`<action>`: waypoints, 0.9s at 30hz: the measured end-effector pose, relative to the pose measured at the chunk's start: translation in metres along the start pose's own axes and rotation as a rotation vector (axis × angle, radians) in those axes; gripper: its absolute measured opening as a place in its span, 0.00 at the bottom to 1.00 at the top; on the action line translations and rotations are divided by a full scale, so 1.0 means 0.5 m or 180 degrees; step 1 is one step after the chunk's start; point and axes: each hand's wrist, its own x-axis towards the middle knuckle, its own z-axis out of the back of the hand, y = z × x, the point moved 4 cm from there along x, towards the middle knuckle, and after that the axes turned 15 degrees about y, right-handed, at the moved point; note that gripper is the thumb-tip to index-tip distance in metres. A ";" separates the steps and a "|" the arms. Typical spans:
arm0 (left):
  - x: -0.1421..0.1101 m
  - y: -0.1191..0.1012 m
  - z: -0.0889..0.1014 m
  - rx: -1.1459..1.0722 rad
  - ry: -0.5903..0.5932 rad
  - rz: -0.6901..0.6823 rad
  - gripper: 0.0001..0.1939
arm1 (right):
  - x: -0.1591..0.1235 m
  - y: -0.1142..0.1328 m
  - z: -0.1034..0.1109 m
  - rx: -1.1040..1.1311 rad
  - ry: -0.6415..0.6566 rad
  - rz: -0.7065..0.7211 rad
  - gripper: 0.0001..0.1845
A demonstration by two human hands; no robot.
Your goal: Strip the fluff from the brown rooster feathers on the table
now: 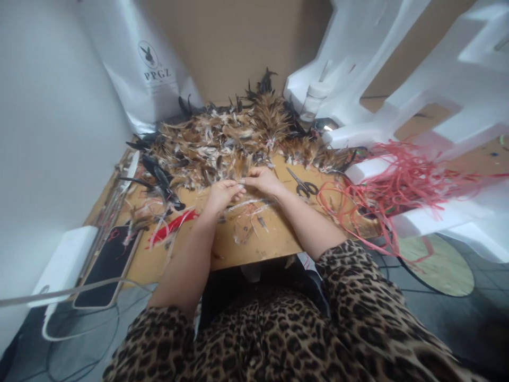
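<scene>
Locate the tan feather tuft (240,168) at the near edge of the feather pile (222,132), directly beyond your fingertips, above the tabletop (274,246). Your left hand (223,194) and right hand (262,179) meet at the tuft's base, fingers bent and fingertips together. Whether either hand grips the tuft cannot be told; the detail is too small and blurred.

White strands (254,201) lie on the tabletop just beside your hands. Black-handled scissors (304,185) rest to the right of your right hand, blades pointing away from you. To the left of your left hand lie black feathers (157,172) and a red strip (170,228). Farther right, a tangle of red ribbon (409,185) drapes over white foam packaging (421,225).

At the left edge, a dark-screened smartphone (105,265) lies beside a white box-shaped device (66,262). Behind the pile stand a white bag (159,93) marked "PPGZ" and, at right, a transparent bottle (313,101).
</scene>
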 end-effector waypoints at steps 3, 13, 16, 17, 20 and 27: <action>-0.002 -0.001 -0.003 0.0016 -0.0010 0.0064 0.06 | -0.001 0.000 -0.001 -0.0021 -0.0044 0.0028 0.19; 0.000 -0.001 0.010 -0.0427 -0.0078 -0.0142 0.10 | 0.004 -0.018 0.076 0.0198 -0.0907 0.0172 0.17; 0.000 -0.003 0.017 -0.0686 -0.0186 -0.0226 0.10 | -0.009 -0.033 0.151 -0.0586 -0.1453 0.0022 0.13; 0.000 -0.004 0.019 -0.0756 -0.0210 -0.0248 0.10 | -0.014 -0.037 0.169 -0.0989 -0.1530 -0.0138 0.12; -0.002 -0.006 0.023 -0.0854 -0.0285 -0.0280 0.10 | -0.025 -0.038 0.188 -0.2201 -0.1399 -0.0713 0.11; -0.001 -0.006 0.022 -0.0894 -0.0300 -0.0256 0.10 | -0.027 -0.038 0.159 -0.3405 -0.1100 -0.1398 0.13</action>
